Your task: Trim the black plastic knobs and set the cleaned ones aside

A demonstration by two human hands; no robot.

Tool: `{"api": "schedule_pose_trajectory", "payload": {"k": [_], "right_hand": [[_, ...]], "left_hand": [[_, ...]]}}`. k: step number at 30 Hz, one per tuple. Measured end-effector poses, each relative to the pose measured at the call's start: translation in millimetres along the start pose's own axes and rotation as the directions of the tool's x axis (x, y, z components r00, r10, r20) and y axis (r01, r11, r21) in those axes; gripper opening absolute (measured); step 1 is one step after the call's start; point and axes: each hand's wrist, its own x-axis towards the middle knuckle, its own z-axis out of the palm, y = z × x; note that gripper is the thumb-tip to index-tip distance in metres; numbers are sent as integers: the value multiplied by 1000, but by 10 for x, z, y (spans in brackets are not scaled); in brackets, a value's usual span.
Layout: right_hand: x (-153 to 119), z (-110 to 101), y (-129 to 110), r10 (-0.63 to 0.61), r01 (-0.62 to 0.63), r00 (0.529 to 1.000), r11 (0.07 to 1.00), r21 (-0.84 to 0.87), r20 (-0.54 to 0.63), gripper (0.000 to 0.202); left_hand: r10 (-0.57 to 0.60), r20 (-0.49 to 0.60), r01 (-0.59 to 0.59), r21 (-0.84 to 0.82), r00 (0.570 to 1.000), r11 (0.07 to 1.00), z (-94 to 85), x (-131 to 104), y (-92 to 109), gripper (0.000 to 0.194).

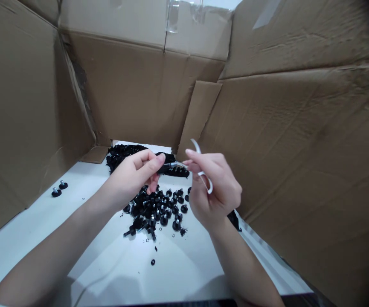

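Note:
Between the thumb and fingers of my left hand [142, 168] is a black part [165, 160], with its right side showing. My right hand [214, 183] is closed around a small tool with white curved handles [207, 183]. The tool's metal tip [178, 164] points left and meets the black part, though the exact contact is too small to make out. Below both hands lies a pile of black round-headed pieces with metal studs [154, 209] on the white table [107, 264].
Cardboard walls [133, 89] surround the table at the back and both sides. Black pieces [120, 155] are heaped at the back left. Two studded pieces [56, 192] stand apart at the left. A small black ring [152, 262] lies near the front.

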Motion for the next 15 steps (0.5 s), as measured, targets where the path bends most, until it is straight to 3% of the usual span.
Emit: {"api": "schedule_pose_trajectory", "payload": {"k": [4,8,12,15], "right_hand": [[59,-24,86,-80,64,972,995,79,220,30],[80,-18,79,-47,47,953,999,7,299,18],[102,-55,16,135,-160,917,986,37,375,19],[124,-69,64,388,-455,831,886,88,398,11]], "left_hand": [[43,-14,-42,91,999,995,-65,5,1,41],[102,-63,-78,308,993,948,-72,-22,8,39],[161,11,-147,481,987,864,-70,-44,26,31],[296,160,-332,581,942,743,-116,-32,24,21]]}}
